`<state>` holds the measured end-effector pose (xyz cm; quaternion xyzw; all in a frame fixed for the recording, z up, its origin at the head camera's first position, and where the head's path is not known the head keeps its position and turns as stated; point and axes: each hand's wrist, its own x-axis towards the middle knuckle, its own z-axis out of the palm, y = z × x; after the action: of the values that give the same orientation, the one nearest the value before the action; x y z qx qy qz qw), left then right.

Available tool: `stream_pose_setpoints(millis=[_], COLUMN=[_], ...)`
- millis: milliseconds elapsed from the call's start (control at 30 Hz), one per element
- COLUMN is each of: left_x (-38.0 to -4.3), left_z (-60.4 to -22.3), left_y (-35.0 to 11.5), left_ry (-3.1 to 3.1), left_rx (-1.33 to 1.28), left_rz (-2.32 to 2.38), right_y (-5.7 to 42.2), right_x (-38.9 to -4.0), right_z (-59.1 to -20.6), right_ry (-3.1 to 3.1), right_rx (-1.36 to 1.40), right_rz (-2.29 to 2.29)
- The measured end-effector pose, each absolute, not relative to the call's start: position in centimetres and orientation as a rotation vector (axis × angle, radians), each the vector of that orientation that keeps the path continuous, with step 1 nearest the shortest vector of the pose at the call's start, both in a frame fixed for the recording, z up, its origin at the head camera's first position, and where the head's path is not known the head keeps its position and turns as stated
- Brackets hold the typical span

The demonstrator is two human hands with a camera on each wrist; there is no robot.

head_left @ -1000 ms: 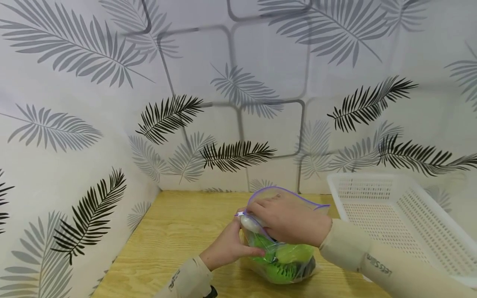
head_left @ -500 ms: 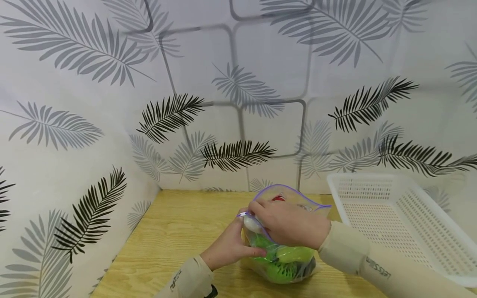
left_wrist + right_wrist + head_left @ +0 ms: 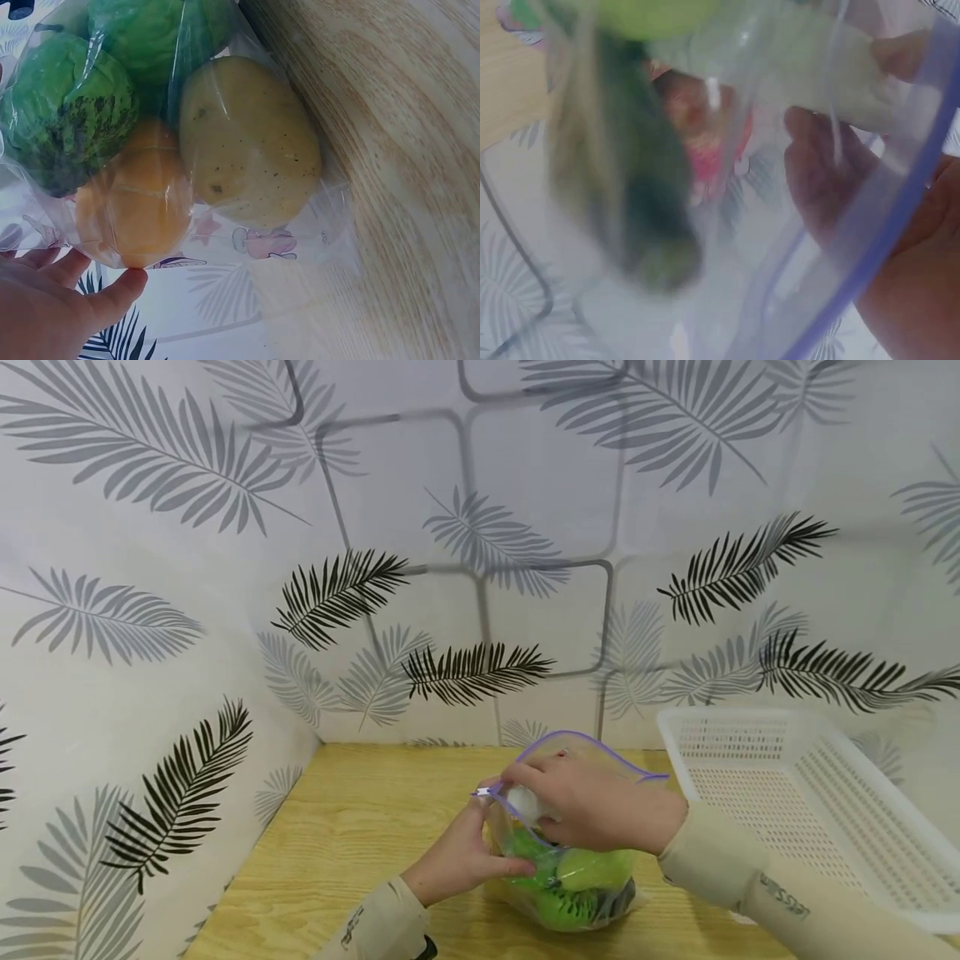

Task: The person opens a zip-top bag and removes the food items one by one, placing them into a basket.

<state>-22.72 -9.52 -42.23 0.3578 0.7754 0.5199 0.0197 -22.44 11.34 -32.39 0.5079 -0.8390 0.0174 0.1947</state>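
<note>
A clear zip bag [image 3: 573, 733] with a purple zip edge and a white slider [image 3: 483, 792] stands open-mouthed on the table, filled with vegetables. My left hand [image 3: 457, 857] grips its left side, thumb in front. My right hand [image 3: 588, 802] reaches into the mouth and holds a long whitish vegetable [image 3: 817, 75], whose rounded end shows by the slider. Through the plastic appear a potato [image 3: 251, 142], an orange rounded piece [image 3: 139, 202], a green crinkled vegetable [image 3: 67, 112] and a green, dark-streaked one [image 3: 566, 906]. A blurred dark green piece [image 3: 637, 165] hangs near the right wrist camera.
A white perforated basket [image 3: 780, 802] stands to the right, behind the right forearm. The wood-grain table [image 3: 360, 810] extends left of the bag. A leaf-patterned backdrop [image 3: 420, 527] rises behind and on the left.
My right hand has shifted slightly right at the bag's mouth, and the whitish vegetable's end has moved right and up with it. The left hand keeps its grip.
</note>
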Motion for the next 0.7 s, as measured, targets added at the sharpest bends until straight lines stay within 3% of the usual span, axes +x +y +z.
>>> stream_pose_setpoints(millis=[367, 700], left_x=[-21.3, -22.8], left_z=[-39.9, -42.3], left_y=[-9.3, -9.4], left_ry=[2.394, 2.458], left_rx=[1.095, 1.029], left_rz=[1.625, 1.589], right_y=[15.2, 20.2], right_x=[-19.9, -17.9], right_z=[-29.1, -25.0], right_ry=[-2.401, -2.186], right_rx=[1.398, 1.194], right_rz=[0.329, 0.264])
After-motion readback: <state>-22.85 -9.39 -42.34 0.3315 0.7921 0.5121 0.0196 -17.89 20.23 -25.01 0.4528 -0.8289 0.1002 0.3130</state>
